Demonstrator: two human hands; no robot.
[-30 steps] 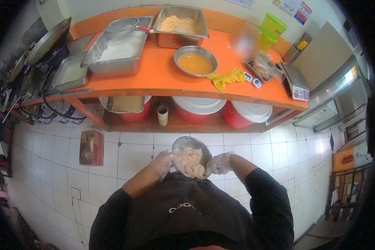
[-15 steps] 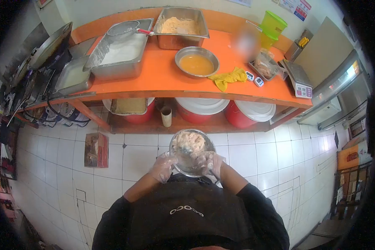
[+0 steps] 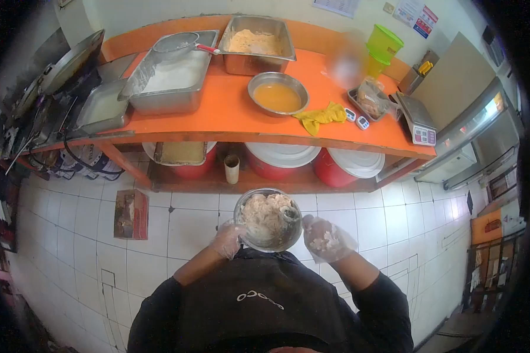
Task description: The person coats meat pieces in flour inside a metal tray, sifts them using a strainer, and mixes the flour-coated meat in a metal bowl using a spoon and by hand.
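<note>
A round metal bowl (image 3: 288, 239) is held low in front of my apron. Inside it lies a pale, lumpy, wet mixture (image 3: 264, 213) that looks like battered meat pieces; its exact kind is unclear. My left hand (image 3: 227, 237), in a clear plastic glove, grips the bowl's left rim. Just outside the right rim is my right hand (image 3: 330, 240), also gloved, with whitish bits stuck to it. Its fingers look loosely apart and partly bent, holding no distinct object. Whether its fingertips touch the rim is hard to see.
Ahead stands an orange counter (image 3: 229, 120) with a flour pan (image 3: 168, 76), a sieve (image 3: 175, 44), a crumb pan (image 3: 254, 42), a bowl of orange liquid (image 3: 278, 97), a yellow cloth (image 3: 321, 117) and a scale (image 3: 418, 117). Lidded red buckets (image 3: 280, 170) sit below. A box (image 3: 131, 215) lies on the floor.
My right hand has come out of the bowl to its right side. The bowl has shifted slightly left and down, with my left hand still on its rim.
</note>
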